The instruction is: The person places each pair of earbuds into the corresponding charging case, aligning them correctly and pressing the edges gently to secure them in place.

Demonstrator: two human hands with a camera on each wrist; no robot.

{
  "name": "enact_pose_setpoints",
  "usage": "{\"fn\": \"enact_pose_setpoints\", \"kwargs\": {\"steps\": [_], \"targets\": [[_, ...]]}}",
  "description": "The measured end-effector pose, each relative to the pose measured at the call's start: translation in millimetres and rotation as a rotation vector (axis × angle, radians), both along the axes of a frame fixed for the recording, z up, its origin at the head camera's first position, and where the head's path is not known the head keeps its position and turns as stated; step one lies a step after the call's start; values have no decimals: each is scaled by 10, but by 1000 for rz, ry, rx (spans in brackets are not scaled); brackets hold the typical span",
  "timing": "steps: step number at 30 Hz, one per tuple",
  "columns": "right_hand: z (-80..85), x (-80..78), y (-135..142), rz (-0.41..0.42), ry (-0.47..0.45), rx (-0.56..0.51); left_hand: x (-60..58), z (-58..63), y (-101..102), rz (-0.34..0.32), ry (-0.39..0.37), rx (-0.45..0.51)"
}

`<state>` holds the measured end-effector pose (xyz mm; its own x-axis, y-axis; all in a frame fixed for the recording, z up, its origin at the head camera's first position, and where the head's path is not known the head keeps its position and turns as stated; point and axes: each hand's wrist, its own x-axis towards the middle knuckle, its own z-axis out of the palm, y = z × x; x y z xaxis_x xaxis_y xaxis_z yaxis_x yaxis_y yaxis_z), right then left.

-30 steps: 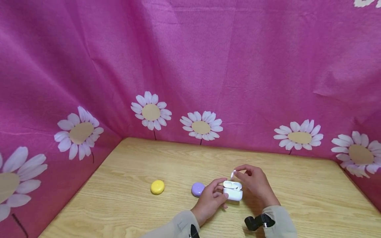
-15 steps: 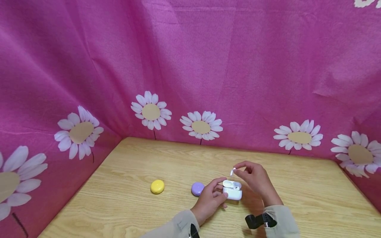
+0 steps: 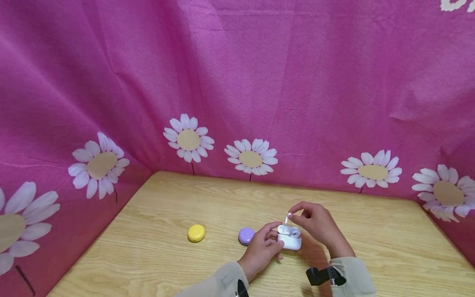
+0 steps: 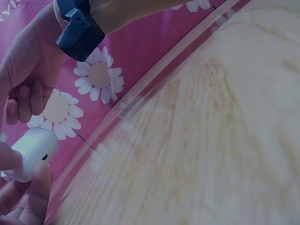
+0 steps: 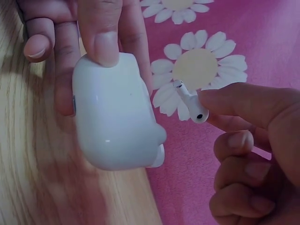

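Observation:
My left hand (image 3: 259, 250) grips a white earbud charging case (image 3: 289, 241) by its left side, thumb on the front and fingers behind. The case's lid is up. In the right wrist view the case (image 5: 115, 112) shows its smooth face, and part of another earbud (image 5: 161, 135) bulges from its opening. My right hand (image 3: 318, 225) pinches a white earbud (image 5: 193, 102) between thumb and index finger, stem pointing toward the case and a small gap between them. The other right fingers are curled. In the left wrist view the case (image 4: 35, 152) sits between thumb and fingers.
A purple round case (image 3: 246, 236) lies on the wooden table (image 3: 167, 206) just left of my left hand. Farther left is a yellow round case (image 3: 196, 233). A pink cloth (image 3: 237, 82) printed with daisies stands behind and beside the table.
The right hand with the earbud has shifted slightly left over the case, and the earbud's stem has turned to point down. The left hand and case have barely moved.

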<state>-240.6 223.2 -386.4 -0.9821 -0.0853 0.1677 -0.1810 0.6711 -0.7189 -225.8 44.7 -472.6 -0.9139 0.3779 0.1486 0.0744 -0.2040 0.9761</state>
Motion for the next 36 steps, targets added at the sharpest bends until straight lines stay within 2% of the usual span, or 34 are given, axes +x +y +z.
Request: {"fn": "enact_pose_setpoints", "kwargs": {"steps": [7, 15, 23, 36], "targets": [[37, 27, -19, 0, 30, 18, 1, -4, -5, -5, -2, 4], [87, 52, -48, 26, 22, 9, -3, -21, -3, 4, -3, 4], [92, 58, -55, 35, -30, 1, 3, -11, -4, 11, -12, -2], [92, 71, -63, 130, -40, -10, 2, 2, -15, -7, -11, -20]]}}
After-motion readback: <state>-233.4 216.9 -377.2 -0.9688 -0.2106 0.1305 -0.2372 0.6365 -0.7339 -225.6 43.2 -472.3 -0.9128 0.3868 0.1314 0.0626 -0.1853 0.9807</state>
